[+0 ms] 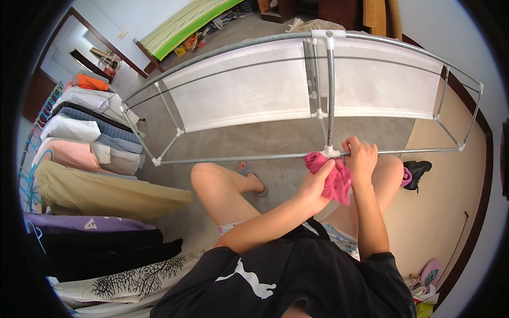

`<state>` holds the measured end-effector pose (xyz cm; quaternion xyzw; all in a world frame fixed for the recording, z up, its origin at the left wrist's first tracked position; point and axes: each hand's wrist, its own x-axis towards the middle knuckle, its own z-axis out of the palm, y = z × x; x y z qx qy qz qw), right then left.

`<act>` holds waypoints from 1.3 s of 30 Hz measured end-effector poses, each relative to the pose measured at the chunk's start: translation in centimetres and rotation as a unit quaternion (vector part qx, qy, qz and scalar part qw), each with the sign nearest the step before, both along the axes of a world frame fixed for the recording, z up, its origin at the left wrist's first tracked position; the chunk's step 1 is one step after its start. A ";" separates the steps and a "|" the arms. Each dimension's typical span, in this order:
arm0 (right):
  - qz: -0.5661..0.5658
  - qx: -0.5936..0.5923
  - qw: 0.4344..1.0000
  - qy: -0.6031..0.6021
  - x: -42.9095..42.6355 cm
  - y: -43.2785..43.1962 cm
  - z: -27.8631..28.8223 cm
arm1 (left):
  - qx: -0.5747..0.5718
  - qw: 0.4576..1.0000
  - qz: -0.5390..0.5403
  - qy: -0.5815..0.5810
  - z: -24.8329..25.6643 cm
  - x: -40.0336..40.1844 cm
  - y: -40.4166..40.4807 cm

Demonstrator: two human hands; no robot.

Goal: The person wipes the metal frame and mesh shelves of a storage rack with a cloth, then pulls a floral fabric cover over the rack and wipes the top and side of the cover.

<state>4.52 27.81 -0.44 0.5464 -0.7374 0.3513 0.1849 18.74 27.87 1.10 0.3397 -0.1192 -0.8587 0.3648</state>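
Note:
My left hand (pixel 318 185) holds a crumpled pink cloth (pixel 336 179) against the near tube of a metal rack frame (pixel 234 159). The cloth lies just below a white plastic connector (pixel 328 152), where an upright tube meets the near tube. To the right of that joint, my right hand (pixel 361 159) has its fingers curled around the same tube. White fabric panels (pixel 242 87) stretch across the frame's far side. The frame reaches across in front of my knees.
Clothes on hangers, among them khaki trousers (pixel 107 190), crowd the left side. A black shoe (pixel 417 173) stands right of my knee. Behind the frame is a bed with a green striped cover (pixel 179 28). A doorway (pixel 75 47) opens at the upper left.

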 end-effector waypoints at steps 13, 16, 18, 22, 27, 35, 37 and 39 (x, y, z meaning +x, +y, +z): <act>0.026 0.010 0.998 -0.053 0.1 0.4 0.7 | -0.787 0.213 -0.097 -0.571 4.2 7.2 -3.6; 0.024 0.037 0.997 -0.062 0.0 0.3 0.9 | -0.751 0.257 -0.137 -0.592 1.8 3.5 -4.8; 0.024 0.046 0.997 -0.061 -0.5 0.4 0.8 | -0.763 0.237 -0.154 -0.581 1.5 2.7 -6.1; 0.004 0.074 0.994 -0.075 -1.1 0.4 0.9 | -0.767 0.251 -0.196 -0.558 1.8 3.7 -7.3; -0.008 0.075 0.995 -0.060 -2.1 0.4 0.2 | -0.735 0.269 -0.230 -0.578 2.8 11.9 -9.8; -0.019 0.136 0.988 -0.066 -1.4 0.7 0.1 | -0.724 0.283 -0.206 -0.595 2.6 22.4 -12.1; -0.020 0.127 0.990 -0.057 -1.2 0.5 -0.2 | -0.735 0.264 -0.192 -0.595 2.0 22.0 -12.1; -0.039 0.133 0.989 -0.047 -1.4 0.4 -0.2 | -0.747 0.245 -0.179 -0.592 1.8 20.7 -11.9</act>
